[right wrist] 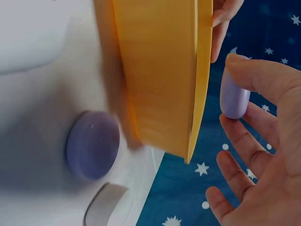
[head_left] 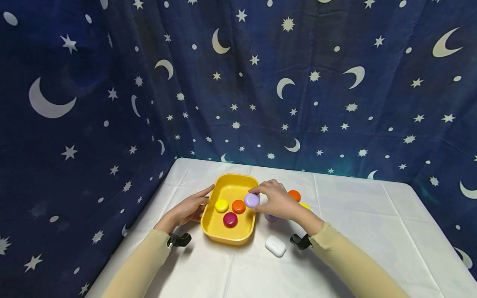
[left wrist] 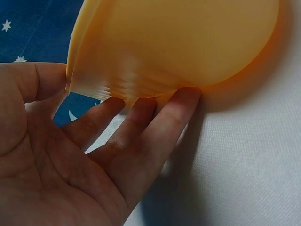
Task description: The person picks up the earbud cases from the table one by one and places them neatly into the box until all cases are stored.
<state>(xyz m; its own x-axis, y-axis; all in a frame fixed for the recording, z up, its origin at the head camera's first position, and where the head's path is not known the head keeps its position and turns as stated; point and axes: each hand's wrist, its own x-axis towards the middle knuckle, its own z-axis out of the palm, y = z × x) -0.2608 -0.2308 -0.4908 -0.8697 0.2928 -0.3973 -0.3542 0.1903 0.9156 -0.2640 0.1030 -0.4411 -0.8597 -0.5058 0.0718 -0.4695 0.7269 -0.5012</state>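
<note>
With the left hand (head_left: 190, 209) lying flat-fingered against the yellow tray (head_left: 246, 236) near the worktop's left edge, the right hand (head_left: 277, 201), pinching the lilac disc (head_left: 251, 200), should lower it inside the rim before releasing.

One yellow tray (head_left: 223, 238) stood on the table. Inside it lay three discs: yellow (head_left: 221, 205), orange (head_left: 238, 206) and dark red (head_left: 230, 219). A fourth, lilac disc (head_left: 251, 200) was at its right rim. Right of the tray were three more discs and one white case (head_left: 275, 246).
</note>
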